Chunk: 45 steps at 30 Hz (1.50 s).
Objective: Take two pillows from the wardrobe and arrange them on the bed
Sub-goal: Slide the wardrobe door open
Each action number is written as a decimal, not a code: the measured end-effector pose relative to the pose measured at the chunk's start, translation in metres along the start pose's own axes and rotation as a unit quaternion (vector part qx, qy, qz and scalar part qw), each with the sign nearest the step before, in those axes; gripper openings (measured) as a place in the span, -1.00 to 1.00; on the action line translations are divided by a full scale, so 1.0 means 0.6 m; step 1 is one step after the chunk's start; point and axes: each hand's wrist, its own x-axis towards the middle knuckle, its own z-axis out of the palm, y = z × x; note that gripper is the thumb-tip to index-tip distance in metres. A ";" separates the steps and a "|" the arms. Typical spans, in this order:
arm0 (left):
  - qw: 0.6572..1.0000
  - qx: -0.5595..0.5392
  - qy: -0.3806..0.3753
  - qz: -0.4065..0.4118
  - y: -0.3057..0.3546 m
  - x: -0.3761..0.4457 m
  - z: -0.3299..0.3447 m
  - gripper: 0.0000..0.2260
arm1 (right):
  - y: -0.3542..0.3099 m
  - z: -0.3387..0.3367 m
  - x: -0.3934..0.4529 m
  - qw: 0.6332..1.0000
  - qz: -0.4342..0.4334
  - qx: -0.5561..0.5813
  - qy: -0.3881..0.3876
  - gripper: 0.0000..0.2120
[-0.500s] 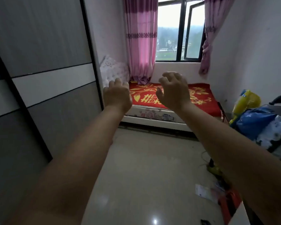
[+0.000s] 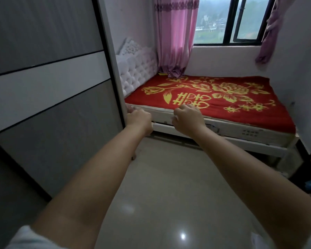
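Observation:
The grey-and-white sliding wardrobe door [image 2: 48, 83] fills the left of the view and stands closed. My left hand [image 2: 138, 118] is at the door's right edge, its fingers curled round that edge. Beside it my right hand [image 2: 188, 116] hovers empty with fingers apart, in front of the bed's side. Ahead lies the bed [image 2: 212, 94], covered with a red blanket with a gold flower pattern, its white tufted headboard [image 2: 138, 72] at the left. No pillows are in view.
Pink curtains [image 2: 174, 36] hang at the window [image 2: 228, 20] behind the bed. A glossy beige tiled floor [image 2: 169, 186] runs between me and the bed. A white wall closes the right side, with dark and blue items at the lower right edge.
I have moved closer to the bed and wardrobe. My left hand went left onto the wardrobe door's edge; my right hand stays open beside it.

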 end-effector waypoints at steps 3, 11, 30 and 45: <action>1.000 -0.002 -0.011 -0.011 -0.025 0.121 0.033 -0.69 | 0.023 0.059 0.112 1.000 -0.008 0.011 -0.016 -0.76; 0.993 -0.007 -0.034 -0.115 -0.131 0.432 0.133 -0.68 | 0.087 0.235 0.443 0.995 -0.076 0.044 -0.043 -0.74; 0.958 0.107 0.203 -0.170 -0.557 0.897 0.211 -0.71 | -0.157 0.560 1.180 0.951 -0.302 0.068 0.012 -0.65; 0.796 0.422 0.377 -0.213 -0.681 1.061 0.242 -0.56 | -0.189 0.660 1.391 0.765 -0.468 0.191 0.399 -0.67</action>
